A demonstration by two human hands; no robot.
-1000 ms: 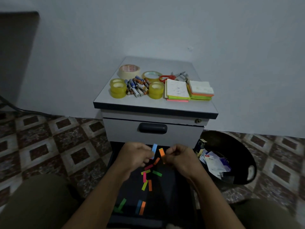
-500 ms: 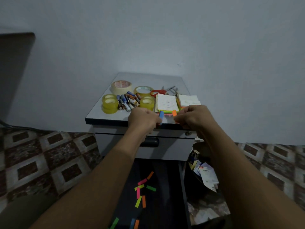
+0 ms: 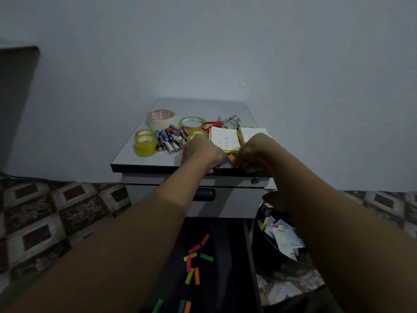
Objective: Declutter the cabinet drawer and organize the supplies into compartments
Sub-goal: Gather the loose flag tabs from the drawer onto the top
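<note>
Orange and blue show between the two hands at the front edge of the grey laminate cabinet top [image 3: 203, 107]. The left hand [image 3: 200, 152] has its fingers curled round a small blue paper sticky tab [image 3: 225, 157], of which only a sliver peeks out beside the knuckles. The right hand [image 3: 252, 154] pinches a small orange paper sticky tab [image 3: 231, 157] with curled fingers, the tab lying low against the cabinet surface. The two tabs sit just beside each other, right in front of a white-topped sticky note pad with a green base [image 3: 224, 138].

Behind the left hand lies a heap of mixed cylindrical batteries [image 3: 171, 138], with a stack of yellowish clear tape rolls [image 3: 145, 143] to its left. A beige masking tape roll [image 3: 161, 119] and red-handled scissors [image 3: 214, 124] sit further back.

Below, the lower dark drawer [image 3: 248, 256] is pulled out. More loose paper tabs [image 3: 196, 260] in pink, green, yellow and orange are scattered on its black floor, some overlapping, a few apart near the bottom edge. A round black bin [image 3: 270, 249] holding paper packets stands on the patterned tiles, just right of the drawer.
</note>
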